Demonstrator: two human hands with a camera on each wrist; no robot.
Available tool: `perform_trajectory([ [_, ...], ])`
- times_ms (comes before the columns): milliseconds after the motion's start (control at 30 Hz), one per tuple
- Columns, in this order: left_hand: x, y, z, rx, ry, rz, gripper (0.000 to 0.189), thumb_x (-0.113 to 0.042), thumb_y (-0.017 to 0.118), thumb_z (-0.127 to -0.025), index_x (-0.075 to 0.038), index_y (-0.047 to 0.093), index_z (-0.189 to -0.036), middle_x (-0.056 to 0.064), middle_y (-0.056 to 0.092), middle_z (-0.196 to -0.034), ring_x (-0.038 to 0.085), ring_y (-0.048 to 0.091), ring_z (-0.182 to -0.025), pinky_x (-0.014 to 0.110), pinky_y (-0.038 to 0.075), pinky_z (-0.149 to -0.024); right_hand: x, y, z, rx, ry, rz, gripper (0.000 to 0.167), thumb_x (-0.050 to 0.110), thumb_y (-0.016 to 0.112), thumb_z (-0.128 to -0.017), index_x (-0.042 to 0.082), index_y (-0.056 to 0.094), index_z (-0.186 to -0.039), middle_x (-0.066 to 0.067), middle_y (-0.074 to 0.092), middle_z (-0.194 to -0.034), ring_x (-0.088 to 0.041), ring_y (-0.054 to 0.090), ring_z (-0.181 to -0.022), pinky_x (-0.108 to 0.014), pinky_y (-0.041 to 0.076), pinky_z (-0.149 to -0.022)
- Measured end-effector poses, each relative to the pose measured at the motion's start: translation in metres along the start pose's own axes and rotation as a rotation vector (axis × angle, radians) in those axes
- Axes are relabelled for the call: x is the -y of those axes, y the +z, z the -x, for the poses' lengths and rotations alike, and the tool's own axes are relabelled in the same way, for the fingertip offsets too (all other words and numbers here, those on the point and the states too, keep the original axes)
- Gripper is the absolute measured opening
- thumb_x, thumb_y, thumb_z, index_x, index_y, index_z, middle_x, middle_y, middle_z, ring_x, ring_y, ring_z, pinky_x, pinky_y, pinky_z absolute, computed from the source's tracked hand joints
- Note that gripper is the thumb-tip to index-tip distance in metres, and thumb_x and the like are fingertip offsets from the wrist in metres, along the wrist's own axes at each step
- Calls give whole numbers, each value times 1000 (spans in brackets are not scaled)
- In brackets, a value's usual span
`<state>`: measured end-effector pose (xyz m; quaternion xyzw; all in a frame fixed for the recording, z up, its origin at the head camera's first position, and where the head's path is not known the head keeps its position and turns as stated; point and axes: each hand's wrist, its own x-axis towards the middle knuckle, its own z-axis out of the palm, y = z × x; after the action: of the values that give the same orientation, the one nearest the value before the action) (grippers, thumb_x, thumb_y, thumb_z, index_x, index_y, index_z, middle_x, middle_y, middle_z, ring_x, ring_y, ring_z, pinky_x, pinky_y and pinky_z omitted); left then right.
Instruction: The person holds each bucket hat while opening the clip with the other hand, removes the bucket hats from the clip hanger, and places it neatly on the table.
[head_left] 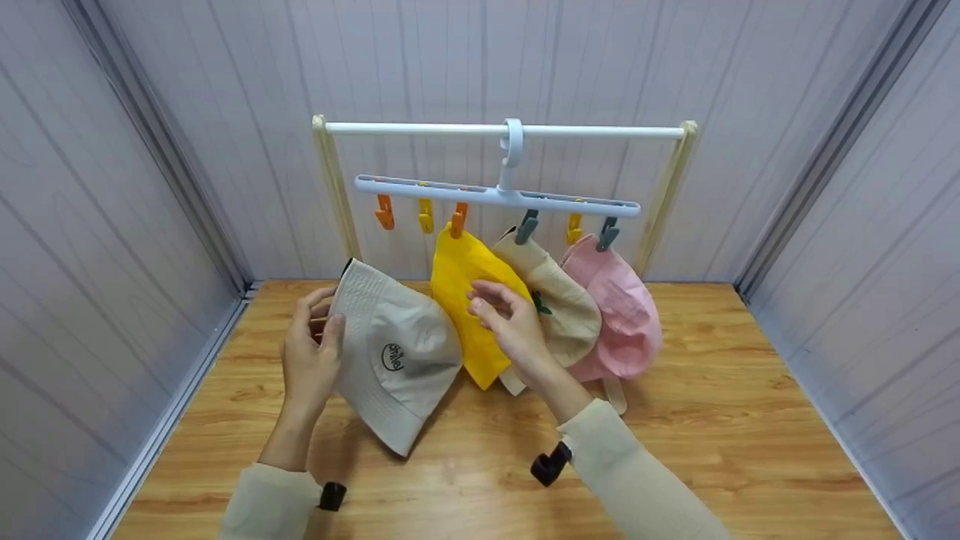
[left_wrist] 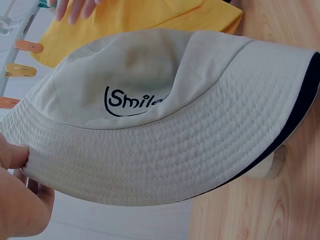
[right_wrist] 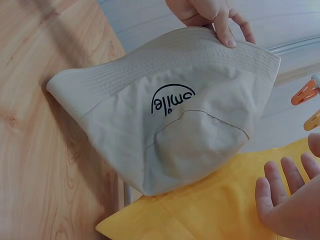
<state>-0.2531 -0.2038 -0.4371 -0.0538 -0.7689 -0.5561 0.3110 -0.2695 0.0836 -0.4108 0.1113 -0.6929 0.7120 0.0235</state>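
My left hand pinches the brim of a pale grey bucket hat, thumb on the near side and fingers behind it. A black "smile" print shows on its crown, and the left wrist view shows a dark edge under the brim. My right hand is in front of a yellow hat, its fingers loosely bent and holding nothing. Whether it touches the yellow cloth I cannot tell. That hat hangs from an orange clip. Beside it hang a beige hat and a pink hat from dark grey-green clips.
A light blue clip hanger hooks over a white rod between wooden posts. At its left, an orange clip and a yellow clip hold nothing. Below is a wood-grain table, with pale panel walls around it.
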Motion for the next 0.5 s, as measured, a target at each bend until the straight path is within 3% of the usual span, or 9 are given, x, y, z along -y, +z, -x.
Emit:
perform_trajectory([
  [267, -5, -3, 2, 12, 9, 17, 38, 0, 66, -103, -14, 65, -139, 15, 73, -113, 20, 66, -92, 19, 52, -75, -10, -10, 10, 11, 10, -17, 39, 19, 62, -109, 3, 59, -145, -17, 64, -142, -41, 63, -128, -52, 49, -113],
  [500, -6, -4, 3, 30, 2, 43, 38, 1, 63, -104, -12, 64, -140, 16, 73, -113, 21, 65, -92, 19, 52, -75, -23, -18, 18, -26, 26, -27, 38, 15, 62, -109, 0, 59, -144, -20, 65, -139, -38, 66, -123, -46, 53, -108],
])
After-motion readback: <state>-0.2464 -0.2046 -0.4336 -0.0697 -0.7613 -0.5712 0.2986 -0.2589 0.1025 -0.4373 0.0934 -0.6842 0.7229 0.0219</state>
